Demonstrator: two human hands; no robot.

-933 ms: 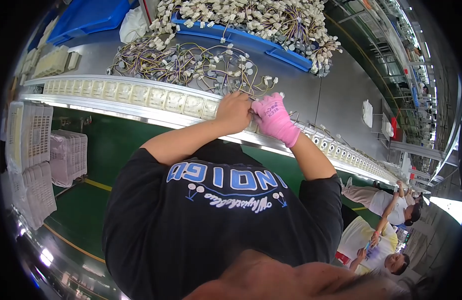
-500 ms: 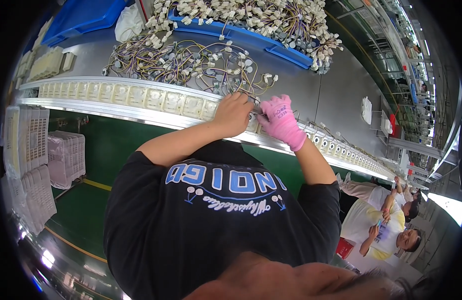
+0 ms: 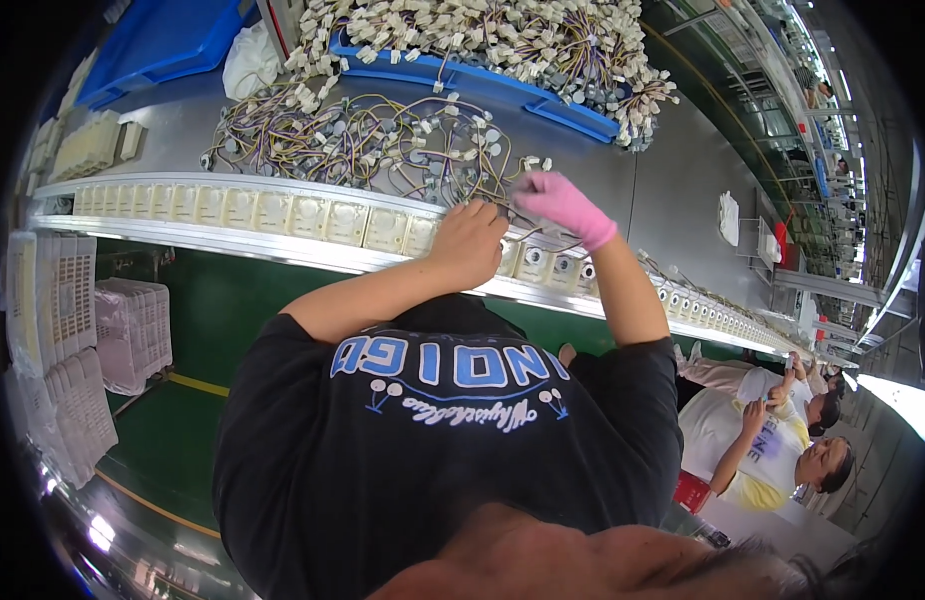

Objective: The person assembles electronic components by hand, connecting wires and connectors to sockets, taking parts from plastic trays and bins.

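A long metal rail (image 3: 283, 245) runs across in front of me, holding a row of square cream plastic housings (image 3: 387, 228). My bare left hand (image 3: 468, 245) rests over this row, fingers curled closed; whatever is under the fingertips is hidden. Just right of it, my right hand (image 3: 571, 210) in a pink glove is raised a little above the rail, fingertips pinched together and slightly blurred. I cannot make out what they hold. Housings right of my left hand show dark round centres (image 3: 535, 257). Beyond the rail lies a loose tangle of wire leads (image 3: 353, 140) with white connectors and grey discs.
A blue tray (image 3: 473, 83) heaped with wired connectors stands at the back. Another blue tray (image 3: 163, 50), a white plastic bag (image 3: 252, 60) and cream blocks (image 3: 88, 145) are at far left. White crates (image 3: 133, 335) stand on the floor. Other people (image 3: 773, 440) sit farther right along the rail.
My right hand has lifted off the rail, away from my left hand, its wrist turning. My left hand has stayed near its place. The seated person at right has turned slightly.
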